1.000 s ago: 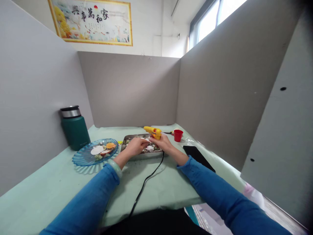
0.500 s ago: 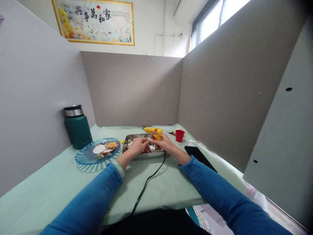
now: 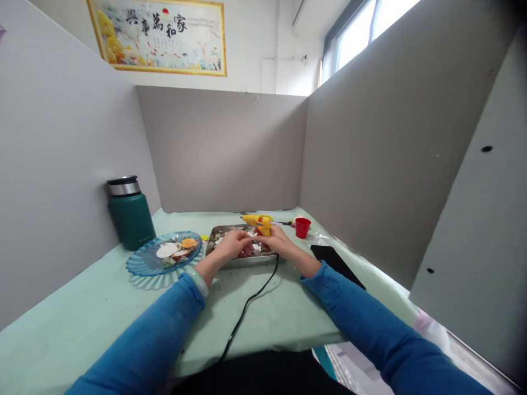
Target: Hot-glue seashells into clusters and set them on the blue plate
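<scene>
In my right hand (image 3: 278, 240) is a yellow hot glue gun (image 3: 258, 221), its nozzle pointing left above a metal tray (image 3: 241, 262). A black cord (image 3: 247, 303) runs from below that hand to the table's front edge. My left hand (image 3: 236, 244) is over the tray, fingers bent and pinched close to the right hand's fingertips. Whatever lies between the left fingers is too small to make out. Small white and brownish pieces (image 3: 257, 249), perhaps shells, fill the tray.
Left stands a blue scalloped glass plate (image 3: 140, 265) holding shell-like pieces, with a green bottle (image 3: 130, 219) behind it. Right are a red cup (image 3: 303, 228), a black flat device (image 3: 335, 264) and clear plastic. Grey partitions (image 3: 222, 148) enclose the table on three sides.
Almost nothing differs. The left fingers have shifted very slightly near the right fingertips, while the glue gun stays at the same place over the tray.
</scene>
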Available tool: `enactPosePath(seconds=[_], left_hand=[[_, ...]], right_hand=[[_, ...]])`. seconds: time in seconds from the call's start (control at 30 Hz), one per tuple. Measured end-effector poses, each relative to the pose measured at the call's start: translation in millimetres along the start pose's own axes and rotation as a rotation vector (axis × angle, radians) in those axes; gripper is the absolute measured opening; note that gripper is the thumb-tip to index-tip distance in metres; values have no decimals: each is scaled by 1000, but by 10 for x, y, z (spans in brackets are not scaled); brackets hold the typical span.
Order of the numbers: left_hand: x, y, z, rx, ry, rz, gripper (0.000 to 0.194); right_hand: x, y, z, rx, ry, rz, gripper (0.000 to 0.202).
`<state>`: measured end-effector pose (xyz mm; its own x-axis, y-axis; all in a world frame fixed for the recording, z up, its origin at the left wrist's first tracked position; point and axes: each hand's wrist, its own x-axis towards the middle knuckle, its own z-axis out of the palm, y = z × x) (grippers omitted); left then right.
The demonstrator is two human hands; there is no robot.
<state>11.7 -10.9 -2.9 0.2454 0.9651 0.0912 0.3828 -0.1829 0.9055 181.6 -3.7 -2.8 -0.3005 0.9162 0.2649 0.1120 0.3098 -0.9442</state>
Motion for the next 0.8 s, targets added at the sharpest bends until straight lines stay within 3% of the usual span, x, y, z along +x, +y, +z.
enactPosePath(seconds=[0.2,0.37,0.47,0.6,0.8], left_hand=[[15,-41,1,21,9,-4,8],[43,-69,11,45,19,-16,12],[38,-50,-9,97,57,-49,3],[-6,38,-60,370,158,-93,13],[-49,156,-40,928,142,101,22]], right_hand=[[-8,-3,-5,3,-26,7,27],[-15,3,-6,-14,-79,9,26],[4,23,-7,-39,-40,18,26],[33,48,-1,18,106,42,24],[37,48,1,-6,159,18,21]])
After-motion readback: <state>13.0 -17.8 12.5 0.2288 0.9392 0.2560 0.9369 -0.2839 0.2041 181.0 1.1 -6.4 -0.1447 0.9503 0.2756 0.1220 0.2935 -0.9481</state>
